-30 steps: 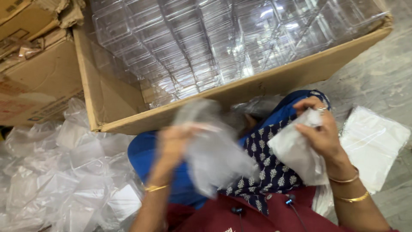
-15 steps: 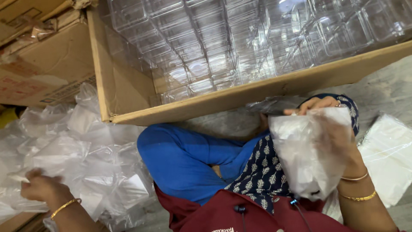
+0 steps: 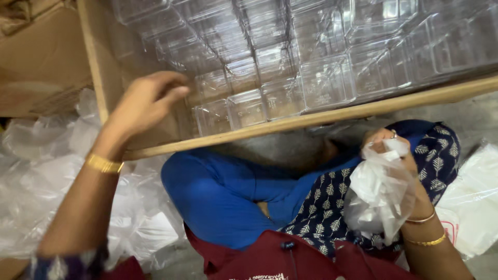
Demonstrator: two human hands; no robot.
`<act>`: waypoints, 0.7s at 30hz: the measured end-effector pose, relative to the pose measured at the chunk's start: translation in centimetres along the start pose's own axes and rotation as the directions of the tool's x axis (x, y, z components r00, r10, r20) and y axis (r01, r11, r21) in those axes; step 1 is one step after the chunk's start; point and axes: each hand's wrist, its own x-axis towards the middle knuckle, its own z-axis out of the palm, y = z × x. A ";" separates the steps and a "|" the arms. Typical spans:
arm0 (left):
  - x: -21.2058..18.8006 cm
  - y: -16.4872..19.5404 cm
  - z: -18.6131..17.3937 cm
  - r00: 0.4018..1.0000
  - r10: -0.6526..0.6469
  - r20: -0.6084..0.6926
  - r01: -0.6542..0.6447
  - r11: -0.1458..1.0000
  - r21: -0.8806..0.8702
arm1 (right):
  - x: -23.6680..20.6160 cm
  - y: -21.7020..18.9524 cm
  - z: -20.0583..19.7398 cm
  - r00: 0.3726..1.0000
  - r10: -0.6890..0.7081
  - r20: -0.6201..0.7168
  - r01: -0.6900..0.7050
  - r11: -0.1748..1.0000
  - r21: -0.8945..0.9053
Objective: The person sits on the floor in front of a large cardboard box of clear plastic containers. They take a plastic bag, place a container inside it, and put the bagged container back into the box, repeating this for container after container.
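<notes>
Big cardboard box (image 3: 104, 62) fills the far side, packed with rows of clear plastic containers (image 3: 321, 78); its near wall runs across the middle. Left of it, a heap of clear plastic bags (image 3: 36, 171) on the floor, with more flat bags (image 3: 472, 207) at the right edge. Person sits with blue-clad knee (image 3: 218, 197) near centre. Left hand (image 3: 142, 103) reaches over the box's near-left corner, fingers loosely spread, holding nothing, just beside the nearest containers. Right hand (image 3: 399, 155) sits near right, fingers pinched around a bunch of crumpled clear plastic bags (image 3: 378, 197) hanging below it.
</notes>
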 end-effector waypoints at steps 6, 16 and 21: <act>9.0 -7.5 8.3 0.742 -0.338 0.579 0.027 0.878 0.478 | 1.0 2.1 -1.7 0.998 0.062 0.013 -0.061 0.996 -0.069; 9.2 -12.3 11.4 0.522 -0.416 0.744 0.173 0.906 0.386 | 1.5 2.7 -2.6 0.951 0.233 -0.202 -0.298 0.867 -0.399; 9.2 -11.7 10.5 0.574 -0.444 0.688 0.209 0.892 0.400 | 1.7 1.9 -1.6 0.982 0.173 -0.072 -0.184 0.812 -0.554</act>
